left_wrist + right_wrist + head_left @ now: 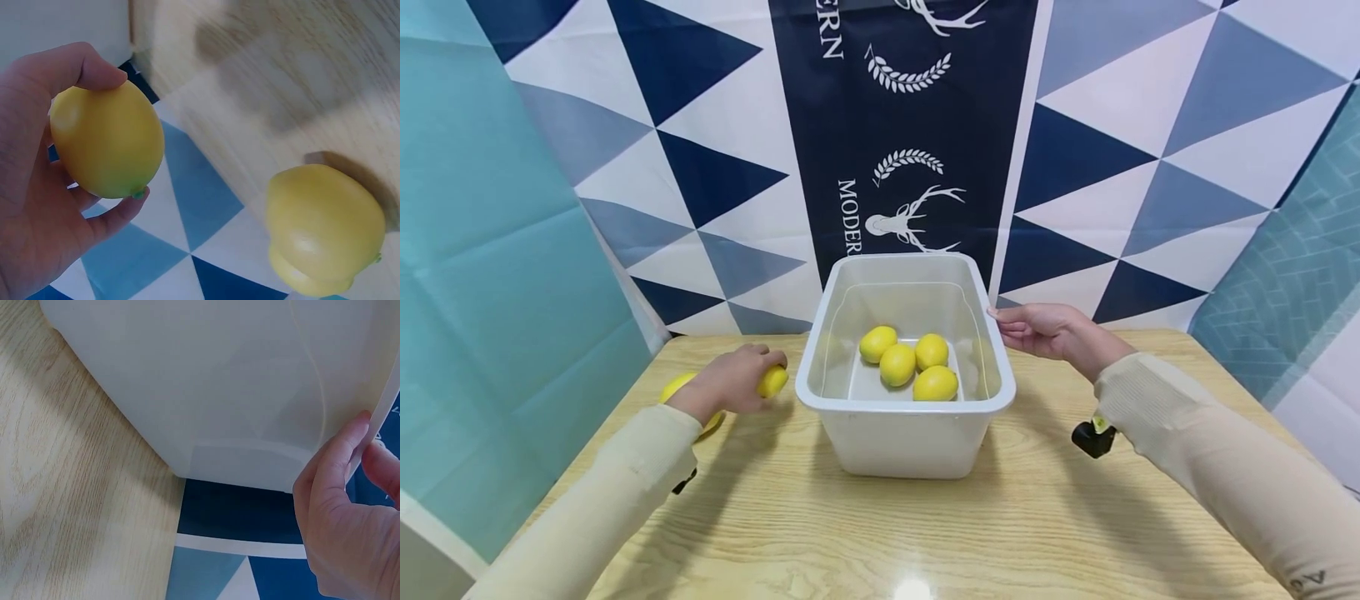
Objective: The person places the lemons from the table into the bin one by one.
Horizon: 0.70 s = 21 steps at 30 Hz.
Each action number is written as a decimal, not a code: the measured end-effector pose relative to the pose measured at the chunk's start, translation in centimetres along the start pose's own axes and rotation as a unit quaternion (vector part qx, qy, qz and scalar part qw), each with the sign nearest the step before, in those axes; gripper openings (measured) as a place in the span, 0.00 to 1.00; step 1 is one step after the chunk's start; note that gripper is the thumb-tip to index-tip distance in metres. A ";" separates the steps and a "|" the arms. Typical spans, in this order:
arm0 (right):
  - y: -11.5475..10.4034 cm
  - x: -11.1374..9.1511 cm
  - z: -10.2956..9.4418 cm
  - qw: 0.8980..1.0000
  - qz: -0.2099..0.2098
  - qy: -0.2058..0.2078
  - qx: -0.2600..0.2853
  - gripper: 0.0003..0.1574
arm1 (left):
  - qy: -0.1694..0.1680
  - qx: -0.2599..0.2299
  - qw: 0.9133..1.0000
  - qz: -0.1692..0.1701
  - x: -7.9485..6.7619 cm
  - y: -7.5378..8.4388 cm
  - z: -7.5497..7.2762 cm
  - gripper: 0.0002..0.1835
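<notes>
A lemon (109,140) is held by the left hand (739,379). The white bin (906,442) is pinched at its rim (906,407) by the right hand (1047,330).

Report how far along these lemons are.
Seemingly done: four lemons lie inside the tub.
In hand: the left hand holds another lemon outside the tub, while the right hand pinches the tub's rim.
Probably left: the two loose lemons on the table, overlapping in the left wrist view.
</notes>
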State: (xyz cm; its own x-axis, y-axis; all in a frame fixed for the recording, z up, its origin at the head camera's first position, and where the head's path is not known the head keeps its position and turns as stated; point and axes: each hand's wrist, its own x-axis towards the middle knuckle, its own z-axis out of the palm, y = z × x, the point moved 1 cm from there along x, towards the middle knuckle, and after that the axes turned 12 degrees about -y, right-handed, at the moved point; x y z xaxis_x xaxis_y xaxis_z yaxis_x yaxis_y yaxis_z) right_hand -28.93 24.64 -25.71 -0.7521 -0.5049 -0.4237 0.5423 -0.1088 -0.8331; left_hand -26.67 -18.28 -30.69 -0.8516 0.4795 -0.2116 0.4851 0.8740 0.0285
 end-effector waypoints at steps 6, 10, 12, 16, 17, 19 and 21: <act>0.1 -0.1 0.0 1.000 -0.001 -0.002 0.002 0.14 | 0.001 0.004 1.000 0.004 -0.4 0.6 -0.8 0.24; 0.2 -0.1 0.0 1.000 -0.002 -0.001 0.000 0.13 | -0.002 0.004 1.000 -0.002 -0.6 0.9 -1.2 0.25; 0.2 -0.1 0.0 1.000 -0.003 -0.002 0.001 0.13 | -0.005 0.004 1.000 -0.005 -0.8 1.1 -1.4 0.25; 0.2 0.0 0.0 1.000 -0.003 -0.003 -0.002 0.13 | -0.009 0.005 1.000 -0.007 -1.3 1.7 -1.9 0.25; 0.2 0.0 0.0 1.000 -0.003 -0.002 -0.002 0.13 | -0.008 0.005 1.000 -0.006 -1.5 1.8 -2.1 0.25; 0.1 0.0 0.0 1.000 -0.003 -0.001 -0.004 0.13 | -0.004 0.006 1.000 -0.004 -1.7 2.0 -2.3 0.26; 0.1 0.1 0.0 1.000 -0.003 0.000 -0.003 0.12 | 0.000 0.008 1.000 -0.002 -1.9 2.2 -2.6 0.26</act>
State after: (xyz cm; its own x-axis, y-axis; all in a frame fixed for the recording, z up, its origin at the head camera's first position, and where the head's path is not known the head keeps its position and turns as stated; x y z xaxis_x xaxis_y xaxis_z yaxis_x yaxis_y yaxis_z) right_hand -28.92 24.63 -25.85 -0.7557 -0.5041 -0.4180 0.5352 -0.1075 -0.8378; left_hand -24.52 -17.07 -27.71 -0.8535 0.4758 -0.2126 0.4846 0.8747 0.0123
